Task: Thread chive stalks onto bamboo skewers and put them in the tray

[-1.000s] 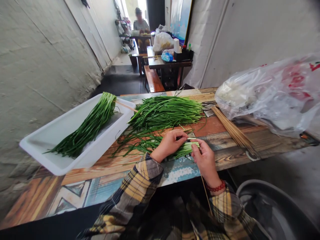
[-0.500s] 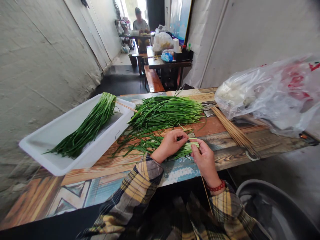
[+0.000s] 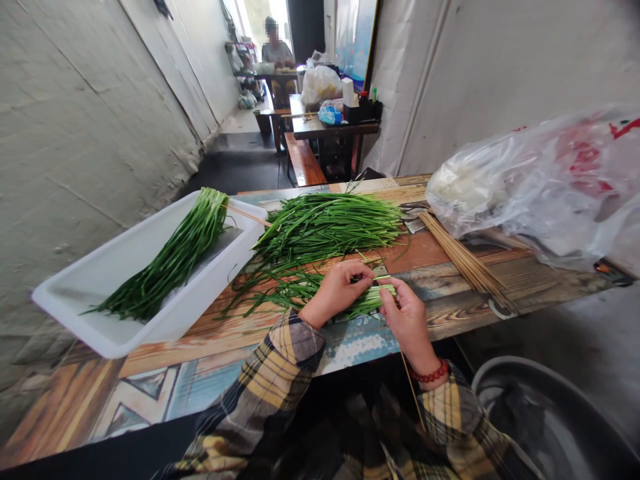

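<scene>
Over the near edge of the table, my left hand (image 3: pixel 343 290) is closed in a pinch at the pale stems of a small bunch of chives (image 3: pixel 373 301). My right hand (image 3: pixel 407 317) grips the stem ends of the same bunch, thumb and fingers pressed together. From beneath that hand a thin wooden skewer (image 3: pixel 411 383) runs down toward my lap; its upper end is hidden. The leaves of the bunch trail left across the tabletop. Just beyond lies a large pile of loose chives (image 3: pixel 335 227).
To the left, a white plastic tray (image 3: pixel 115 350) holds a skewered bundle of chives (image 3: pixel 170 260). Bare skewers (image 3: pixel 463 260) lie on the right beside a clear plastic bag (image 3: pixel 540 180). A grey tub (image 3: pixel 545 400) stands below right. Another person (image 3: pixel 277 50) sits at a far table.
The view has shifted very slightly. Both hands keep nearly the same pinch on the chives, and the tray, pile and skewers lie as before.
</scene>
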A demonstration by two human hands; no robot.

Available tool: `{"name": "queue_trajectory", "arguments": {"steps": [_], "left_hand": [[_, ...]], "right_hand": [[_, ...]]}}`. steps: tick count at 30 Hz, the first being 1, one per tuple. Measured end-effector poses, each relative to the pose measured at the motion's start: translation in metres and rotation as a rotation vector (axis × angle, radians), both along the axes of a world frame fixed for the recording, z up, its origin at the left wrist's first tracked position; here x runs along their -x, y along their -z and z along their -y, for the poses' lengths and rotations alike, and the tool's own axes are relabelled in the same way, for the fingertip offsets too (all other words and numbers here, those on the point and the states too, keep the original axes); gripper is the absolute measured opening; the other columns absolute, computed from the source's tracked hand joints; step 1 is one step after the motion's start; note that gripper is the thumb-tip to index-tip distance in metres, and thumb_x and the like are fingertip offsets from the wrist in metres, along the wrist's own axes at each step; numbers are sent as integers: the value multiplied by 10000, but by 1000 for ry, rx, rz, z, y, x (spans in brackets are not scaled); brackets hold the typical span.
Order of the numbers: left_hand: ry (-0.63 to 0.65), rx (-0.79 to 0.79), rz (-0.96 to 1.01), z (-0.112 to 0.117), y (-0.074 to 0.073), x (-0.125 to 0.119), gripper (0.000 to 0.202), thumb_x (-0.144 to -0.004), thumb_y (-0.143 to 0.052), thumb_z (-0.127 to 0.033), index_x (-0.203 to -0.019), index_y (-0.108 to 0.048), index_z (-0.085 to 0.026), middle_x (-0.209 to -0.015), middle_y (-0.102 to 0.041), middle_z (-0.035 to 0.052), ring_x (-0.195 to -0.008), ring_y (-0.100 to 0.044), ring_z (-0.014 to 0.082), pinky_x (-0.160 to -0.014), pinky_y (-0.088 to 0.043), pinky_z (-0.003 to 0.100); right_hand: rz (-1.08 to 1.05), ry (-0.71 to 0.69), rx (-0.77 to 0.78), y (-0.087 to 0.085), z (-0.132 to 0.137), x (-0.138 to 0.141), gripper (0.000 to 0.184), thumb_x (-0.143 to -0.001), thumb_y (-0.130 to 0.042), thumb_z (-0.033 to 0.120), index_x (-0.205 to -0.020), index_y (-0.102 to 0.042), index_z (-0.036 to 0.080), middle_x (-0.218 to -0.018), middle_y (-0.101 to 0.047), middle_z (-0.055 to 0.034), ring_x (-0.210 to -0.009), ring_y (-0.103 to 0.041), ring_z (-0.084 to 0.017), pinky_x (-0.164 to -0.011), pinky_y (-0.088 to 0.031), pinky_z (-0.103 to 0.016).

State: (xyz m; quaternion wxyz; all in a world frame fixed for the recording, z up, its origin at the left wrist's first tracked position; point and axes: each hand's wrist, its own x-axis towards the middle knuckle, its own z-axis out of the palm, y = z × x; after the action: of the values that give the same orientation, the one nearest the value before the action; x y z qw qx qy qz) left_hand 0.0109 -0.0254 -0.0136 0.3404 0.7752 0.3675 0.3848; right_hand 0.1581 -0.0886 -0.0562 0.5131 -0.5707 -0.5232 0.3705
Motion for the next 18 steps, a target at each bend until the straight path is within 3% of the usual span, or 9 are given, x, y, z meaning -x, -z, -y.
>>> {"name": "queue_trajectory", "arguments": {"steps": [8, 18], "left_hand": [[15, 19, -3, 1, 1, 0, 98, -775, -583, -114, -713, -658, -125, -714, -642, 13, -690, -569, 108, -669, -423, 210], [19, 89, -4, 3, -3, 0, 106, -791, -583, -159, -745, -673, -127, -738, -670, 23, -706, -587, 120, -702, -442, 223]], "right_hand": [[0, -4, -17, 1, 0, -1, 279, -875, -511, 387, -1035, -581, 169, -544, -502, 49, -459, -489, -107, -444, -373, -213], [10, 18, -103, 4, -1, 0, 443, -885, -506, 358, -1297, -473, 198, -644, -545, 25, -465, -485, -113, -472, -429, -246]]}}
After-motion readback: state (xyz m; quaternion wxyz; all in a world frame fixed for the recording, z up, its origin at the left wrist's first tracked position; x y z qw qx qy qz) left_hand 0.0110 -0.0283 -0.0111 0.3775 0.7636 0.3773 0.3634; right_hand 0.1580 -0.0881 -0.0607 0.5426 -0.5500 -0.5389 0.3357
